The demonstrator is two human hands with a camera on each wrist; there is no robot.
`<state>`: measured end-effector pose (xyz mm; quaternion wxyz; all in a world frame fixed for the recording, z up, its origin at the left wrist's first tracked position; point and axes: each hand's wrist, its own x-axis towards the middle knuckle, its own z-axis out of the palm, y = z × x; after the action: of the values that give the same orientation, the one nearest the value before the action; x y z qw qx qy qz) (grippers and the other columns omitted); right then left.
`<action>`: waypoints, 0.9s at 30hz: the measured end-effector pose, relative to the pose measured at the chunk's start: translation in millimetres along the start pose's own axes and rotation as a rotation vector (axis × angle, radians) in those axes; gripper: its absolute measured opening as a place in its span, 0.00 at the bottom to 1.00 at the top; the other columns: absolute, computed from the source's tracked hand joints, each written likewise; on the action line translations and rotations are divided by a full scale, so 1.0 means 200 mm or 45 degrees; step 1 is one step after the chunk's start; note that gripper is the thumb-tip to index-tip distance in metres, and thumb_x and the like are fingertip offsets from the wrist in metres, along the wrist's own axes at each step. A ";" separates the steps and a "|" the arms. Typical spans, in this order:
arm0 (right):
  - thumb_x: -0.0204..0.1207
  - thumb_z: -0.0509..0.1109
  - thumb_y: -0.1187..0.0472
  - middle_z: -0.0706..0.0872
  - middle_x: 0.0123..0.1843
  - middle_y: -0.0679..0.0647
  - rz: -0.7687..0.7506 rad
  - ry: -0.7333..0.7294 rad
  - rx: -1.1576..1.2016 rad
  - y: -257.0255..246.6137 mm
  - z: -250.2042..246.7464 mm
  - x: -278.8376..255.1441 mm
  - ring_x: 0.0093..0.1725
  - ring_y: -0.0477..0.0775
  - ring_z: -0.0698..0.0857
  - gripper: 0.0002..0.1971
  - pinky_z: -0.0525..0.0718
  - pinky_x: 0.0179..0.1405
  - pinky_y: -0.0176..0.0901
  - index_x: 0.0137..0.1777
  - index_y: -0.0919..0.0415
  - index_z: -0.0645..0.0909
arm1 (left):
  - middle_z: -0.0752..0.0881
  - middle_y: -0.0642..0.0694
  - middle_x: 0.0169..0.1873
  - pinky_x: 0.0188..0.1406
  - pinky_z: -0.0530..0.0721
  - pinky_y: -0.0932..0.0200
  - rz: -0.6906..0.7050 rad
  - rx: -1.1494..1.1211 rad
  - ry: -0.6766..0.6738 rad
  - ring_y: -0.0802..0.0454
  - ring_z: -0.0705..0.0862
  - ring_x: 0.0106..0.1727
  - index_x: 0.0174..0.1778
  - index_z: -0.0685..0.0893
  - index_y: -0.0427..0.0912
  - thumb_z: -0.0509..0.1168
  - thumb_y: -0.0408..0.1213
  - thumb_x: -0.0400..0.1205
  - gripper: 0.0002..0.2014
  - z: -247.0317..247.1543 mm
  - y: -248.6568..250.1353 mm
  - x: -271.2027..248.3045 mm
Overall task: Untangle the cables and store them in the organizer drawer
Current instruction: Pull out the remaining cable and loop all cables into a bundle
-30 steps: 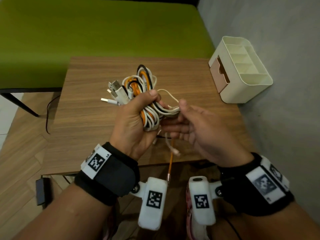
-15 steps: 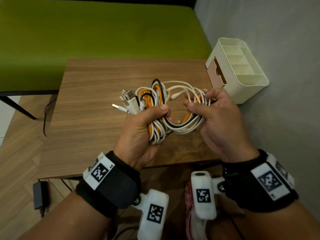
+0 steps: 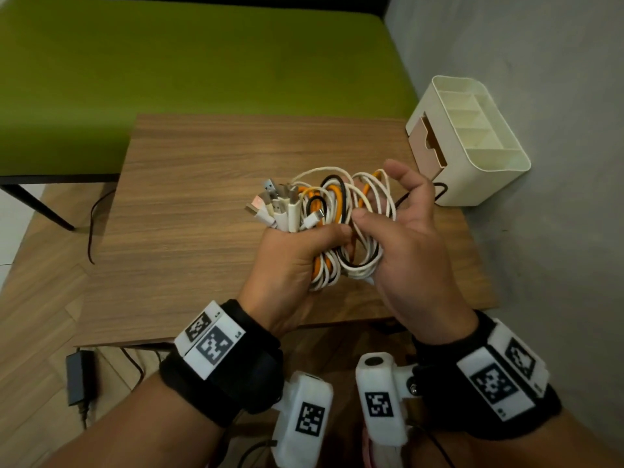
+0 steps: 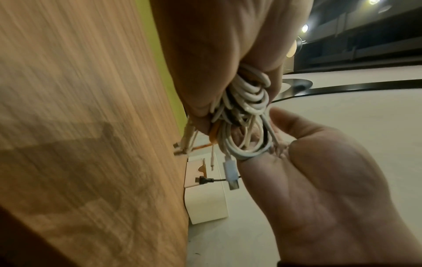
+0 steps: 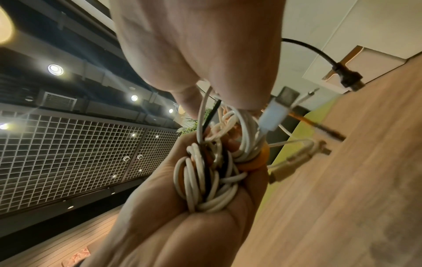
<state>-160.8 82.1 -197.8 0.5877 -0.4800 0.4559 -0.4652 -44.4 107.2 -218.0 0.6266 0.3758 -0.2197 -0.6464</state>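
Above the brown wooden surface (image 3: 189, 211), the left hand (image 3: 290, 261) clenches a tangled white, orange and black cable bundle (image 3: 332, 228); the right hand (image 3: 405, 251), fingers loosely curled, seemingly hooks its loops. Cream plastic organizer (image 3: 472, 184) at two o'clock.

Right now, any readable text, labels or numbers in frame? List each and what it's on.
No line to quote: nothing reads as text.
Left wrist band: square code markers only; small print at the tag's edge too small to read.
Right wrist band: same, code markers, tiny print unreadable.
Cable bundle and organizer: no print visible.
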 end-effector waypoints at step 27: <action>0.51 0.54 0.10 0.41 0.88 0.41 0.107 -0.534 -0.053 0.01 -0.01 -0.01 0.87 0.44 0.47 0.59 0.50 0.86 0.61 0.83 0.29 0.38 | 0.90 0.40 0.50 0.48 0.87 0.56 -0.132 0.387 -0.358 0.45 0.89 0.54 0.65 0.79 0.29 0.70 0.18 0.72 0.24 -0.01 0.04 -0.02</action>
<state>-163.4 83.1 -199.3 0.6785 -0.5589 0.3529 -0.3205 -38.1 110.5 -213.3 0.4917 0.3830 -0.3803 -0.6833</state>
